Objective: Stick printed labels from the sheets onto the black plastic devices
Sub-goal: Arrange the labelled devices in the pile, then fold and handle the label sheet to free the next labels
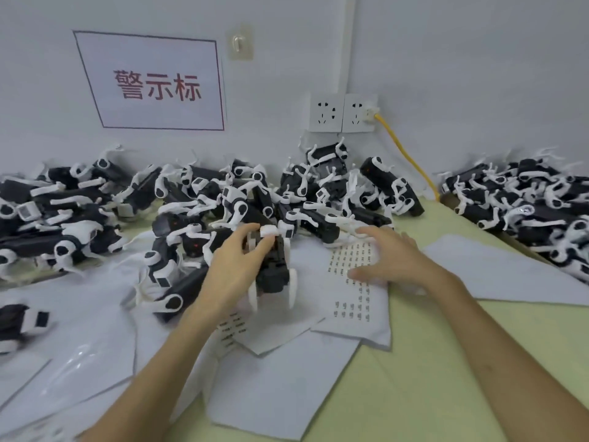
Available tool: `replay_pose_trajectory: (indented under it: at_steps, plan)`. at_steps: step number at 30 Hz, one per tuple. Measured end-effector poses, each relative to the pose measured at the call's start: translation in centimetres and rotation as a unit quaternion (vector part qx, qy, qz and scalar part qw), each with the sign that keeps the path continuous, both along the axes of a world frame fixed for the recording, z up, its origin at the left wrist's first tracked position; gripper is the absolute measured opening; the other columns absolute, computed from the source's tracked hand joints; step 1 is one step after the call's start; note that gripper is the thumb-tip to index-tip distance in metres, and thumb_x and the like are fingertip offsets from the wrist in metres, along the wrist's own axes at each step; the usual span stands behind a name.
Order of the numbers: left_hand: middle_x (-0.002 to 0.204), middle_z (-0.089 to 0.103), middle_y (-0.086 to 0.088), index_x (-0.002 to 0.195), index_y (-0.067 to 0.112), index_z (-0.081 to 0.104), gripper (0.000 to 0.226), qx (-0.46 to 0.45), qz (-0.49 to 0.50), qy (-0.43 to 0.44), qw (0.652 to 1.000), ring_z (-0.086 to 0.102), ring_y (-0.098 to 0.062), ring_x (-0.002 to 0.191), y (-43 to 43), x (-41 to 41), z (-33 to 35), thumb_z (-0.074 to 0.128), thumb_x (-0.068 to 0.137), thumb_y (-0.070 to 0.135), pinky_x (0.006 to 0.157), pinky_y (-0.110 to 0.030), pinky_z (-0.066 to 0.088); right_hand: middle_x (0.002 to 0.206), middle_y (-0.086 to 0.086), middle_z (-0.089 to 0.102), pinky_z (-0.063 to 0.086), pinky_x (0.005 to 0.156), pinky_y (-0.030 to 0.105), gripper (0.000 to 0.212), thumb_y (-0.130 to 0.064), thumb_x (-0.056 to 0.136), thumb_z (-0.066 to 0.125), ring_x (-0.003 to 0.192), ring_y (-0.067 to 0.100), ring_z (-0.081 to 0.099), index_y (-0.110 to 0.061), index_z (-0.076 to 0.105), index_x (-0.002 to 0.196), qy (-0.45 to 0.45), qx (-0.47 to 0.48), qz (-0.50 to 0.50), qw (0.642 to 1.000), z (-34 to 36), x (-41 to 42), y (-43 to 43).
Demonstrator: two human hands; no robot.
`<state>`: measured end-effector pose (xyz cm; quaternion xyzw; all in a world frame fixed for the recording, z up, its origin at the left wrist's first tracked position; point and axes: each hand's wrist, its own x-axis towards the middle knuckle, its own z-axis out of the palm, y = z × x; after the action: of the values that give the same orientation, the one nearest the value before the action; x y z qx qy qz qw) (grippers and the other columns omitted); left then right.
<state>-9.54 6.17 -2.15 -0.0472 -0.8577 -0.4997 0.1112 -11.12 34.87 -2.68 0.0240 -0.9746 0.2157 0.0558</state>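
My left hand [237, 266] grips a black plastic device with white legs [275, 272], holding it just above the papers at the middle of the table. To its right, my right hand [387, 258] rests with spread fingers on a white label sheet [353, 301] printed with rows of small labels. A second label sheet [231, 328] peeks out under my left wrist. A big heap of black-and-white devices [223, 202] lies along the wall behind both hands.
Another pile of devices [529, 205] fills the right side. More devices [47, 218] lie at the left. Loose white backing sheets [95, 346] cover the yellow-green table [414, 393]. A yellow cable [404, 148] runs from the wall sockets [342, 113]. A red-lettered sign [153, 84] hangs on the wall.
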Motion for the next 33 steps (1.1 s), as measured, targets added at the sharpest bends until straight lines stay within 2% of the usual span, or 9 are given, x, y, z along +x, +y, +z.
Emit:
replay_pose_trajectory:
  at_steps: [4, 7, 9, 13, 18, 20, 26, 29, 33]
  plan:
    - [0.08, 0.07, 0.009, 0.109, 0.031, 0.067, 0.019, -0.033, 0.061, 0.106, 0.992, 0.067, -0.007, 0.072, -0.6, -0.2, -0.4, 0.053, 0.101, 0.042, 0.064, -0.031, 0.055, 0.126, -0.008, 0.059, 0.048, 0.1, 0.031, 0.061, -0.016, 0.075, 0.088, 0.119, 0.016, 0.056, -0.042, 0.06, 0.122, 0.109, -0.156, 0.015, 0.982, 0.9, 0.5, -0.5]
    - [0.056, 0.056, 0.007, 0.105, 0.028, 0.064, 0.011, -0.119, 0.116, 0.184, 0.969, 0.055, -0.01, 0.054, -0.4, 0.0, 0.0, 0.059, 0.099, 0.037, 0.048, -0.031, 0.039, 0.112, -0.007, 0.068, 0.049, 0.071, 0.007, 0.047, 0.003, 0.084, 0.075, 0.097, -0.003, 0.062, -0.038, 0.067, 0.107, 0.197, -0.247, 0.03, 0.948, 2.1, 0.5, -0.4]
    - [0.059, 0.049, 0.015, 0.105, 0.026, 0.065, 0.009, -0.148, 0.123, 0.246, 0.95, 0.049, -0.003, 0.056, -0.1, 0.8, 0.8, 0.064, 0.097, 0.027, 0.05, -0.026, 0.033, 0.103, -0.005, 0.071, 0.053, 0.069, 0.011, 0.041, 0.004, 0.087, 0.072, 0.09, -0.002, 0.066, -0.034, 0.069, 0.1, 0.245, -0.308, 0.052, 0.918, 2.9, 0.7, -0.4]
    - [0.081, 0.059, 0.012, 0.103, 0.016, 0.067, 0.008, -0.104, -0.007, 0.361, 0.927, 0.058, -0.009, 0.066, 1.7, 3.1, 2.0, 0.064, 0.095, 0.014, 0.06, -0.036, 0.052, 0.098, -0.006, 0.074, 0.057, 0.078, 0.026, 0.037, 0.006, 0.086, 0.072, 0.095, 0.014, 0.07, -0.029, 0.071, 0.097, 0.286, -0.421, 0.094, 0.856, 3.5, 1.1, -0.6]
    - [0.125, 0.05, 0.034, 0.145, 0.028, 0.037, 0.068, 0.05, -0.137, 0.13, 0.981, 0.058, 0.004, 0.119, 5.7, 5.3, 1.4, 0.077, 0.09, 0.03, 0.098, -0.019, 0.049, 0.099, -0.005, 0.074, 0.058, 0.081, 0.03, 0.033, 0.006, 0.086, 0.072, 0.096, 0.015, 0.069, -0.024, 0.072, 0.1, 0.288, -0.45, 0.105, 0.839, 3.6, 1.1, -0.8]
    - [0.126, 0.048, 0.033, 0.149, 0.028, 0.028, 0.079, 0.094, -0.155, 0.053, 0.982, 0.059, 0.004, 0.118, 6.0, 5.2, 1.2, 0.079, 0.088, 0.023, 0.098, -0.016, 0.049, 0.098, -0.006, 0.074, 0.057, 0.082, 0.028, 0.033, 0.007, 0.087, 0.071, 0.096, 0.014, 0.069, -0.023, 0.072, 0.1, 0.284, -0.453, 0.112, 0.838, 3.5, 1.2, -1.0]
    - [0.114, 0.073, 0.003, 0.143, 0.023, 0.039, 0.073, 0.244, -0.158, -0.088, 0.953, 0.073, -0.009, 0.094, 4.7, 4.6, 2.7, 0.078, 0.085, 0.001, 0.075, -0.017, 0.058, 0.092, -0.007, 0.074, 0.054, 0.076, 0.022, 0.028, 0.006, 0.089, 0.069, 0.09, 0.012, 0.069, -0.02, 0.072, 0.097, 0.282, -0.476, 0.097, 0.827, 3.4, 1.4, -1.6]
    - [0.115, 0.077, -0.003, 0.138, 0.017, 0.05, 0.056, 0.253, -0.254, -0.207, 0.91, 0.075, -0.023, 0.104, 4.4, 5.2, 2.9, 0.073, 0.089, 0.005, 0.092, -0.043, 0.059, 0.088, -0.01, 0.072, 0.053, 0.071, 0.02, 0.03, 0.008, 0.09, 0.067, 0.085, 0.01, 0.068, -0.022, 0.071, 0.093, 0.284, -0.481, 0.096, 0.824, 3.3, 1.7, -2.3]
    - [0.113, 0.077, -0.005, 0.122, 0.009, 0.066, 0.029, 0.245, -0.286, -0.246, 0.893, 0.075, -0.023, 0.104, 6.0, 6.2, 1.1, 0.067, 0.094, 0.003, 0.091, -0.038, 0.06, 0.088, -0.014, 0.073, 0.052, 0.077, 0.018, 0.034, 0.011, 0.09, 0.064, 0.087, 0.004, 0.068, -0.023, 0.069, 0.092, 0.292, -0.42, 0.116, 0.852, 3.2, 2.0, -3.0]
